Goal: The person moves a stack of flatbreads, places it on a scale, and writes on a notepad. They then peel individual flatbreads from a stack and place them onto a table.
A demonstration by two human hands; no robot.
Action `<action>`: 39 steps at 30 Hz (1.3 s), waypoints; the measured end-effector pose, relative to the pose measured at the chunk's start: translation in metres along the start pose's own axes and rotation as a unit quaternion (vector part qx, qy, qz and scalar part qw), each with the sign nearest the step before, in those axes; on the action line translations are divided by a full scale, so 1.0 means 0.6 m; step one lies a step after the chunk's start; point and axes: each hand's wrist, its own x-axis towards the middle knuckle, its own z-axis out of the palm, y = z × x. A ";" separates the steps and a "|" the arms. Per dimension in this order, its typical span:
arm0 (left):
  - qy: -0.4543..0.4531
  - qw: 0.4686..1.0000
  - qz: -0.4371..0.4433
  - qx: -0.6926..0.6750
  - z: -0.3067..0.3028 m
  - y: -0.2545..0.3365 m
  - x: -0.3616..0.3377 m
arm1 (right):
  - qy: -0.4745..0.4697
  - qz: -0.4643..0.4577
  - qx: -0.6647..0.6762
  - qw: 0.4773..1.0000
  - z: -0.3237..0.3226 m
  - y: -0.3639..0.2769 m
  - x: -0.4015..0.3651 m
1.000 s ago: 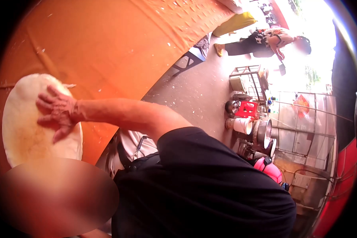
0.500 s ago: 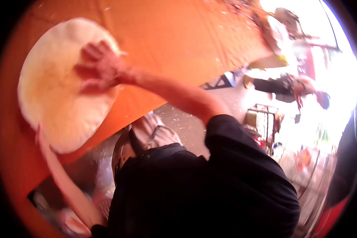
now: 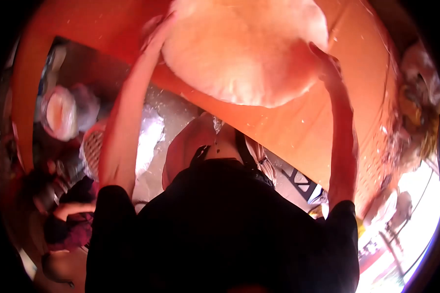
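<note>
Gripping opposite edges of a wide, flat dough round (image 3: 244,49), the hands are set well apart. The left hand (image 3: 157,30) holds the far-left rim, its fingers blurred, and the right hand (image 3: 326,66) curls over the right rim. The dough round hangs in the air, sagging in the middle, above the bench (image 3: 298,132), which is draped in flour-flecked orange cloth. Judging by its thin, even spread, the flattening looks done, but the round is not yet laid anywhere. Off to the left, a pale bowl (image 3: 59,113) sits lower down, too blurred to read.
</note>
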 end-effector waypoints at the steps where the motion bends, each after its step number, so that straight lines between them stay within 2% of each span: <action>1: -0.080 0.982 -0.004 -0.171 -0.017 -0.026 0.006 | -0.015 -0.112 0.010 0.994 -0.029 0.079 0.063; 2: -0.047 0.990 0.068 -0.112 -0.024 -0.015 -0.027 | -0.015 -0.097 0.027 0.995 -0.038 0.096 0.085; 3: 0.029 0.992 0.057 -0.110 -0.022 -0.020 -0.051 | -0.016 -0.082 0.045 0.996 -0.047 0.111 0.106; 4: 0.016 0.987 0.042 -0.156 -0.011 -0.015 -0.084 | -0.015 -0.066 0.062 0.996 -0.055 0.126 0.127; 5: 0.004 0.979 0.027 -0.201 0.000 -0.010 -0.118 | -0.039 -0.116 0.021 0.992 -0.057 0.119 0.125; 6: -0.006 0.969 0.010 -0.246 0.012 -0.005 -0.150 | -0.076 -0.125 -0.008 0.989 -0.070 0.125 0.155; 7: 0.023 0.986 -0.008 -0.167 0.023 0.038 -0.177 | -0.112 -0.135 -0.036 0.984 -0.083 0.131 0.185; 8: 0.033 0.986 -0.009 -0.161 0.024 0.048 -0.180 | -0.148 -0.147 -0.063 0.976 -0.096 0.137 0.216; 9: 0.043 0.987 -0.011 -0.155 0.025 0.058 -0.185 | -0.179 -0.124 -0.030 0.975 -0.084 0.122 0.211; 11: 0.035 0.975 0.037 -0.216 0.032 0.026 -0.177 | -0.237 -0.072 0.035 0.968 -0.059 0.088 0.205; 13: 0.048 0.972 0.107 -0.202 0.028 -0.001 -0.159 | -0.275 -0.048 0.034 0.960 -0.060 0.089 0.229; 14: 0.060 0.971 0.120 -0.199 0.028 0.003 -0.160 | -0.255 -0.033 0.066 0.964 -0.037 0.060 0.179; 16: 0.038 0.964 0.087 -0.249 0.028 0.013 -0.172 | -0.224 -0.005 0.094 0.970 -0.026 0.039 0.147; 18: 0.062 0.968 0.101 -0.222 0.023 0.026 -0.189 | -0.201 0.022 0.086 0.976 -0.026 0.034 0.142; 21: 0.092 0.971 0.125 -0.183 0.020 0.055 -0.207 | -0.165 0.002 0.068 0.984 -0.018 0.019 0.132; 23: 0.111 0.975 0.049 -0.185 0.026 0.045 -0.206 | -0.160 -0.013 0.078 0.984 -0.017 0.024 0.137; 25: 0.092 0.995 0.039 -0.020 0.054 -0.058 -0.142 | -0.147 -0.037 0.090 0.984 -0.023 0.034 0.137; 26: 0.087 0.995 0.010 -0.037 0.042 -0.014 -0.167 | -0.136 -0.048 0.096 0.985 -0.026 0.038 0.133; 28: 0.066 0.984 0.042 -0.157 0.030 0.008 -0.177 | -0.126 -0.055 0.125 0.983 -0.017 0.035 0.120; 29: 0.056 0.959 0.097 -0.259 0.037 -0.011 -0.162 | -0.120 -0.045 0.141 0.982 -0.012 0.031 0.111; 31: 0.017 0.963 0.065 -0.260 0.022 0.030 -0.177 | -0.109 0.004 0.166 0.980 0.011 0.006 0.078; 33: 0.029 0.959 0.078 -0.272 0.025 0.034 -0.189 | -0.103 -0.103 0.087 0.985 -0.036 0.065 0.143; 34: 0.053 0.958 0.097 -0.265 0.040 0.000 -0.179 | -0.115 -0.155 0.051 0.980 -0.041 0.088 0.182; 35: 0.082 0.957 0.117 -0.253 0.039 -0.039 -0.163 | -0.119 -0.107 0.084 0.984 -0.035 0.087 0.198; 36: 0.169 0.962 0.195 -0.088 0.040 -0.067 -0.148 | -0.126 -0.055 0.112 0.984 -0.028 0.087 0.202; 38: 0.133 0.975 0.039 -0.172 0.007 -0.026 -0.211 | -0.142 -0.049 0.148 0.977 -0.022 0.076 0.180; 39: 0.168 0.969 0.013 -0.179 -0.012 -0.037 -0.241 | -0.154 -0.078 0.119 0.978 -0.036 0.086 0.187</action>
